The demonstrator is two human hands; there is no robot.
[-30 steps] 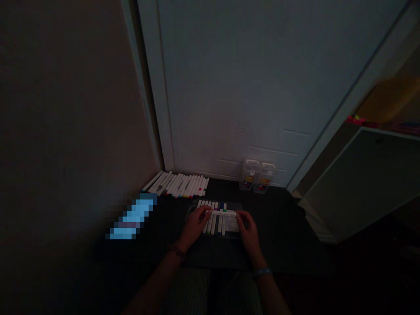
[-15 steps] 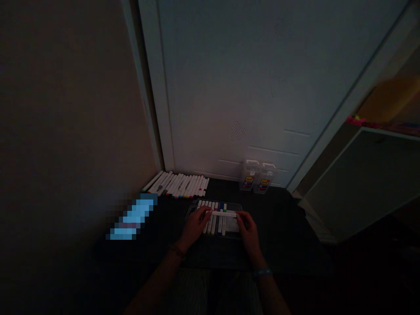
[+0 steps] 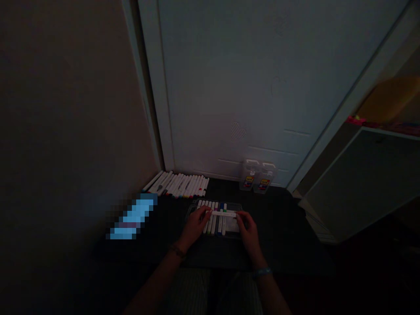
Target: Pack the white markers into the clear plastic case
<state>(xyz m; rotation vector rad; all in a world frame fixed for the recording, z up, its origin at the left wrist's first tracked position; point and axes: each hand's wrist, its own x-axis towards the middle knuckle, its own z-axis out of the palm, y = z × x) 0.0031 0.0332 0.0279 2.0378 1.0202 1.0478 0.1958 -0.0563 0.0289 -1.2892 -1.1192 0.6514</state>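
Note:
A white marker (image 3: 225,214) lies crosswise between my hands, held at both ends. My left hand (image 3: 196,222) pinches its left end, and the fingers of my right hand (image 3: 247,225) are closed on the right end. Beneath it rests an open clear plastic case (image 3: 236,205) on the dark table. Several white markers (image 3: 213,226) lie side by side in the case, mostly in its left and middle part; a blue cap and a green band show near the middle. My left hand covers some of them.
A row of loose white markers (image 3: 183,185) with coloured ends lies at the back left of the dark table (image 3: 282,236). Two clear plastic cases (image 3: 263,178) with labels stand upright against the white door (image 3: 210,87). A blurred-out bright blue object (image 3: 133,218) lies at the left.

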